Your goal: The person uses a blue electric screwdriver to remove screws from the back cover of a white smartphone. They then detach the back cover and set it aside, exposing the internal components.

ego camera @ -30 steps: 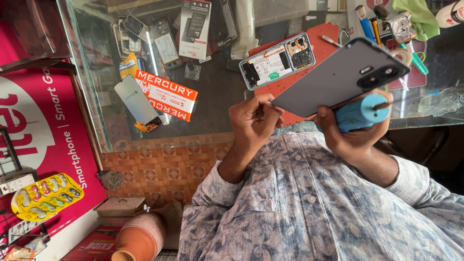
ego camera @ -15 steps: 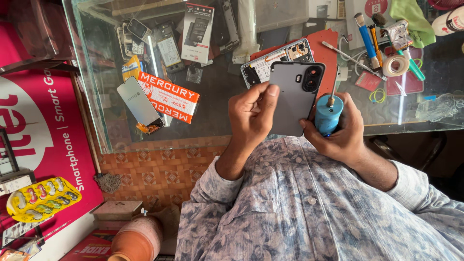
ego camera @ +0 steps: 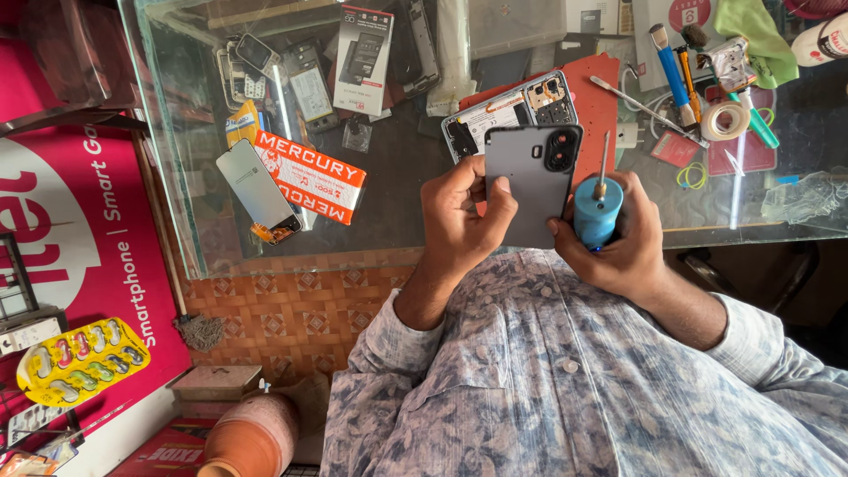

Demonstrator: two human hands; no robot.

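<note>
grey phone back cover [ego camera: 528,181], dual camera cutout, gripped by left-hand fingers [ego camera: 459,216]; right-hand fingers [ego camera: 618,238] clasp blue screwdriver [ego camera: 597,210].

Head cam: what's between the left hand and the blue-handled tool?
The grey phone, back facing up, held by the left hand; the right hand grips the blue-handled tool beside it. Head view.
</note>
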